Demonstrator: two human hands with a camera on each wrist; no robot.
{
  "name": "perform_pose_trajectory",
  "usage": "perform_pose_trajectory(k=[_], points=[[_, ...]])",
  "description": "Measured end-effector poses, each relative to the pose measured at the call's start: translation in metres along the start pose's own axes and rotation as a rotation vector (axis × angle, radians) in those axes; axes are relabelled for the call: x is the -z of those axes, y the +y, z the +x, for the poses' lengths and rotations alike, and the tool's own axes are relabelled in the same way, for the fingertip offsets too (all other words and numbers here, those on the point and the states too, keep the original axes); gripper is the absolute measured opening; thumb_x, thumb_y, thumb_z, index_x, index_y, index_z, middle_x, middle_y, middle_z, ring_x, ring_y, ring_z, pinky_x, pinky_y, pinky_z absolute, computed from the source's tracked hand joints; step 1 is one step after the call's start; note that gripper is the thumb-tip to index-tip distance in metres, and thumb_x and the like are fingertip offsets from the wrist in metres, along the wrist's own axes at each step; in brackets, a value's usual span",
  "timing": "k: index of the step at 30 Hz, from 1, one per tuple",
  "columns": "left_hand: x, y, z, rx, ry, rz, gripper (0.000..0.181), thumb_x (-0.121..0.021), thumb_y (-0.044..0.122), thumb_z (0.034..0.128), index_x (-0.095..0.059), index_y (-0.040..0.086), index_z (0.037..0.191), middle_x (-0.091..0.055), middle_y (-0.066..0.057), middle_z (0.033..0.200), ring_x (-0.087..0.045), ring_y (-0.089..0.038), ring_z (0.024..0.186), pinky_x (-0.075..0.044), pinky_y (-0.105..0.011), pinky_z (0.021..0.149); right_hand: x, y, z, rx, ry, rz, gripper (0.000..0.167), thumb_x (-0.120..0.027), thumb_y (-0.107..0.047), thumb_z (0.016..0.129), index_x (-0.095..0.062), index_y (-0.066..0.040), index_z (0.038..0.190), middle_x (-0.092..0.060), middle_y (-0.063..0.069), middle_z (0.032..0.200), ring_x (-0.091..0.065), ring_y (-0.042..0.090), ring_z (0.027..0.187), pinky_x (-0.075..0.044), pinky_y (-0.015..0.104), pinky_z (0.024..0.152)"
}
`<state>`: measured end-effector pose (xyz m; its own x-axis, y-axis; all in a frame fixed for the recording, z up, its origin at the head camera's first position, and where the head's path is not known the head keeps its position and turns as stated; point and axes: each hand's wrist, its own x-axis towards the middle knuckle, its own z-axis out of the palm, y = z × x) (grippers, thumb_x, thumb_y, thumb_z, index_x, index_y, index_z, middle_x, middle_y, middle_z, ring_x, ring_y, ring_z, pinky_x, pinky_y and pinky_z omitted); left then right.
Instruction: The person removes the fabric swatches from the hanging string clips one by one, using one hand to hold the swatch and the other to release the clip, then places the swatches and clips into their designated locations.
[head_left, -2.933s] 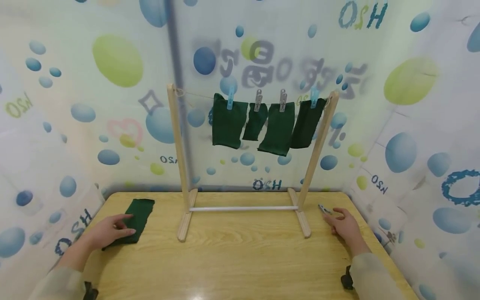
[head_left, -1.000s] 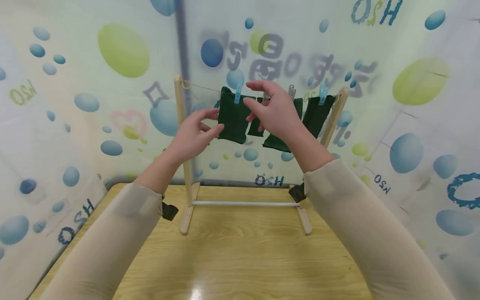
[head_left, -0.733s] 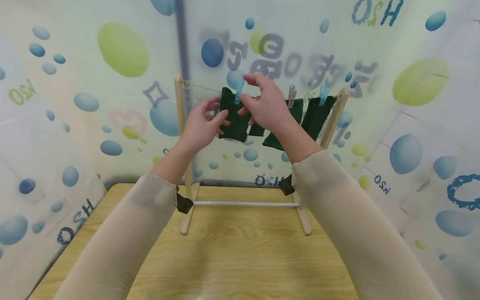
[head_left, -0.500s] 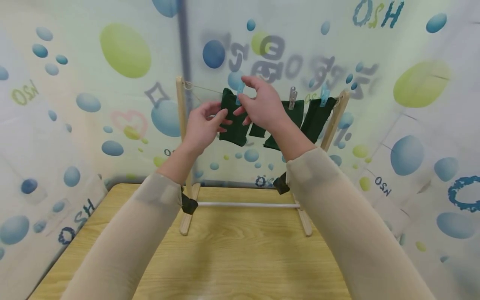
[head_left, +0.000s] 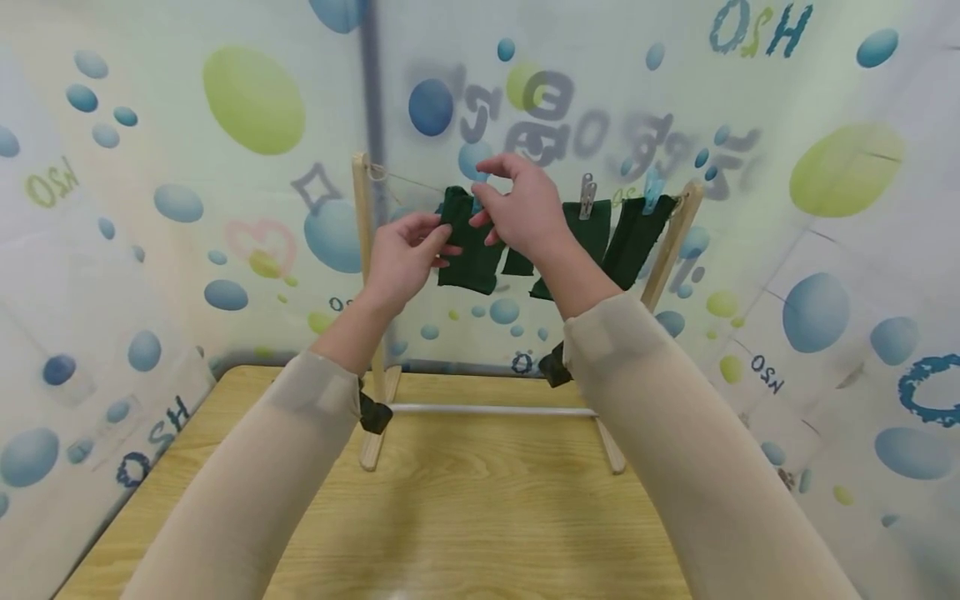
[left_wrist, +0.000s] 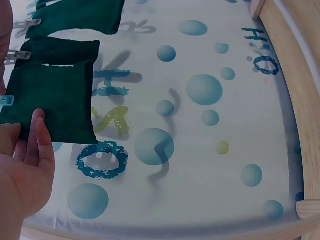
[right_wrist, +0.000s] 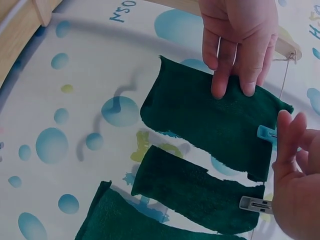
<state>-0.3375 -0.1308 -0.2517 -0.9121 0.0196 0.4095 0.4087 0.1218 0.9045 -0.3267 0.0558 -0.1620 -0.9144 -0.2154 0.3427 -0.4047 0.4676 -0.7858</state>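
Observation:
A green cloth (head_left: pixel 471 265) hangs leftmost on the string line, held by a light-blue clothespin (right_wrist: pixel 266 134). My left hand (head_left: pixel 400 257) pinches this cloth near its left edge, fingertips on the fabric in the left wrist view. Thumb and index finger of my right hand (head_left: pixel 527 208) pinch the handle end of the clothespin, partly covering it in the head view. Farther right hang a narrow green cloth (right_wrist: pixel 195 190) under a grey clothespin (right_wrist: pixel 255 204), a wider green cloth (head_left: pixel 588 233) under another grey one (head_left: pixel 587 197), and a last green cloth (head_left: pixel 637 242) under a second blue clothespin (head_left: pixel 654 192).
Two wooden posts, left (head_left: pixel 363 200) and right (head_left: pixel 678 229), carry the string (head_left: pixel 412 180). A white rod (head_left: pixel 487 409) joins their feet on the wooden table (head_left: pixel 480 508). Behind stands a bubble-printed curtain (head_left: pixel 255 200). My sleeves hide parts of the tabletop.
Both hands have come up from the tabletop, leaving a green cloth and a clothespin there, to the hanging leftmost cloth. The right hand has closed in on its blue clothespin, which tilts slightly.

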Motion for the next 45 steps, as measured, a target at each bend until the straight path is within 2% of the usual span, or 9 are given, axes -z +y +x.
perform_pose_trajectory(k=[5, 7, 12, 18, 23, 30, 33, 39, 45], points=[[0.000, -0.001, -0.001, 0.000, 0.000, -0.006, 0.036, -0.065, 0.024, 0.1128, -0.070, 0.001, 0.140, -0.075, -0.020, 0.134, -0.079, -0.009, 0.094, -0.065, -0.029, 0.089, -0.003, 0.000, -0.002, 0.024, 0.036, 0.035, 0.030, -0.063, -0.030, 0.114, -0.067, -0.015, 0.140, -0.068, 0.004, 0.136, -0.074, 0.025, 0.072, -0.064, 0.033, 0.072], [0.000, -0.002, -0.001, -0.004, -0.003, -0.010, 0.035, -0.065, 0.024, 0.1128, -0.071, 0.001, 0.139, -0.075, -0.020, 0.134, -0.079, -0.009, 0.093, -0.066, -0.029, 0.088, -0.004, 0.000, -0.003, 0.038, 0.046, 0.038, 0.027, -0.063, -0.029, 0.114, -0.068, -0.014, 0.135, -0.069, 0.004, 0.133, -0.075, 0.030, 0.077, -0.063, 0.033, 0.071], [0.000, 0.001, -0.003, 0.002, 0.000, -0.026, 0.038, -0.067, 0.027, 0.1117, -0.071, 0.002, 0.140, -0.076, -0.019, 0.134, -0.079, -0.008, 0.092, -0.065, -0.028, 0.087, -0.004, -0.003, -0.005, 0.061, 0.038, 0.024, 0.033, -0.066, -0.025, 0.112, -0.062, -0.014, 0.143, -0.064, 0.004, 0.148, -0.077, 0.035, 0.090, -0.063, 0.033, 0.070], [0.002, 0.002, -0.006, 0.004, 0.032, -0.011, 0.040, -0.070, 0.032, 0.1100, -0.073, 0.006, 0.140, -0.079, -0.013, 0.131, -0.078, -0.005, 0.091, -0.063, -0.024, 0.080, 0.001, -0.008, -0.009, 0.056, -0.012, -0.109, 0.050, -0.067, -0.022, 0.112, -0.058, -0.018, 0.160, -0.059, 0.002, 0.162, -0.078, 0.025, 0.083, -0.063, 0.030, 0.074], [0.002, 0.002, -0.007, -0.028, 0.048, 0.013, 0.040, -0.071, 0.033, 0.1096, -0.075, 0.005, 0.137, -0.080, -0.012, 0.119, -0.076, -0.006, 0.085, -0.058, -0.024, 0.072, 0.005, -0.009, -0.014, 0.044, -0.018, -0.184, 0.049, -0.066, -0.020, 0.112, -0.058, -0.019, 0.161, -0.061, 0.002, 0.162, -0.077, 0.018, 0.079, -0.063, 0.029, 0.075], [0.001, 0.005, -0.008, -0.066, 0.094, 0.016, 0.037, -0.072, 0.031, 0.1088, -0.077, 0.002, 0.131, -0.075, 0.010, 0.092, -0.071, -0.008, 0.078, -0.050, -0.022, 0.065, 0.006, -0.009, -0.019, 0.048, 0.002, -0.166, 0.045, -0.066, -0.019, 0.112, -0.060, -0.016, 0.156, -0.064, 0.004, 0.156, -0.079, 0.026, 0.093, -0.062, 0.032, 0.075], [0.000, 0.008, -0.010, -0.096, 0.119, 0.039, 0.036, -0.073, 0.031, 0.1085, -0.079, 0.001, 0.128, -0.074, 0.010, 0.090, -0.069, -0.009, 0.079, -0.052, -0.023, 0.071, 0.006, -0.010, -0.021, 0.055, 0.025, -0.195, 0.040, -0.066, -0.020, 0.112, -0.063, -0.015, 0.152, -0.064, 0.002, 0.155, -0.080, 0.023, 0.096, -0.058, 0.030, 0.073], [-0.006, 0.018, -0.013, -0.127, 0.156, 0.151, 0.035, -0.072, 0.037, 0.1088, -0.082, 0.008, 0.126, -0.077, -0.007, 0.109, -0.067, -0.013, 0.099, -0.054, -0.024, 0.085, 0.006, -0.011, -0.028, 0.106, 0.090, -0.223, 0.033, -0.064, -0.019, 0.113, -0.068, -0.012, 0.146, -0.069, 0.004, 0.147, -0.080, 0.020, 0.093, -0.053, 0.029, 0.068], [-0.009, 0.030, -0.015, -0.132, 0.104, 0.012, 0.033, -0.071, 0.032, 0.1098, -0.078, 0.005, 0.127, -0.079, -0.002, 0.107, -0.071, -0.013, 0.097, -0.058, -0.022, 0.089, 0.010, -0.014, -0.034, 0.175, 0.197, -0.221, 0.029, -0.065, -0.021, 0.113, -0.073, -0.010, 0.138, -0.073, 0.005, 0.142, -0.081, 0.022, 0.081, -0.050, 0.025, 0.063]])
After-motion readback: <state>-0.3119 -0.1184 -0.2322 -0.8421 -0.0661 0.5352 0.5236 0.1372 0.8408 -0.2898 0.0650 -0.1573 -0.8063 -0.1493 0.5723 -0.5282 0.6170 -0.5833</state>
